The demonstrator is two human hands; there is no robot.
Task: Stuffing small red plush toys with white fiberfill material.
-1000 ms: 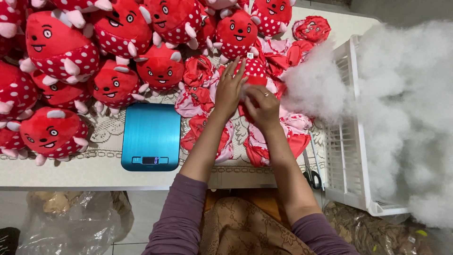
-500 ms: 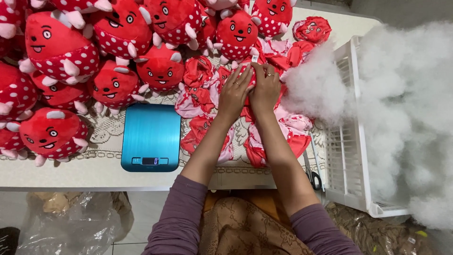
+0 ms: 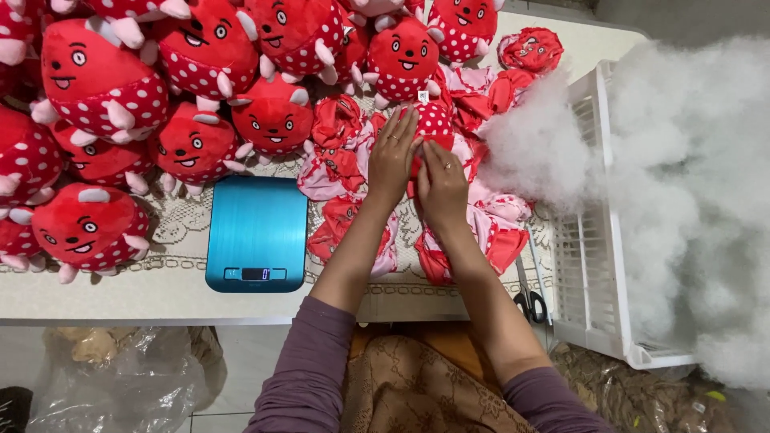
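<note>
Together, left hand [image 3: 391, 156] and right hand [image 3: 442, 186] lie palm-down, fingers clasping a spotted plush skin [image 3: 434, 123].

Between the fingers [image 3: 399, 132] of both hands sits a dotted plush toy [image 3: 433, 122] of soft matt cloth; beyond the fingertips lies glossy satin-like fabric [image 3: 337, 128], fluffy white stuffing [image 3: 533, 148], a smooth brushed-metal scale [image 3: 258, 228]

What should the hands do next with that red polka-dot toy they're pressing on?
Probably lift the red white-dotted plush toy clear of the pile. Both the left hand and right hand already clasp it, it sits on flat unstuffed red fabric skins, and the blue metal kitchen scale beside them stands bare.
</note>
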